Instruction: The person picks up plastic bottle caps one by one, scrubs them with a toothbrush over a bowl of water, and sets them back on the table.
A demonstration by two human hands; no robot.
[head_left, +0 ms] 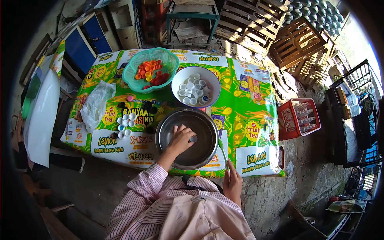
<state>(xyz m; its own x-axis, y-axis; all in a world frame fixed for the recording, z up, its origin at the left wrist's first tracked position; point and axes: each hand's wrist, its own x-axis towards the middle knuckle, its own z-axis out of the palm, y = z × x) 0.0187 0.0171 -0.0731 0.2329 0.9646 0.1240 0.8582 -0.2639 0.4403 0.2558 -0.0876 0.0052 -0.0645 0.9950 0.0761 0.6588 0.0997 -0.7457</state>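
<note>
My left hand (181,141) is over the wide metal basin (161,125), its fingers curled, with a greyish bottle cap (193,139) at its thumb side. My right hand (232,181) is closed around the lower end of a slim green brush (222,149), which points up beside the basin's right rim. Behind the basin, a white bowl with a blue rim (216,82) holds several white bottle caps (194,89). To its left, a mint-green plastic basket (173,60) contains orange, red and yellow caps (149,72).
White caps (126,123) and dark caps lie loose left of the basin, near a pink cap (130,98) and a crumpled clear plastic bag (97,103). A printed green cover (240,108) spreads over the table. Beyond its right edge stands a red crate (289,120); wooden pallets (298,44) lean behind.
</note>
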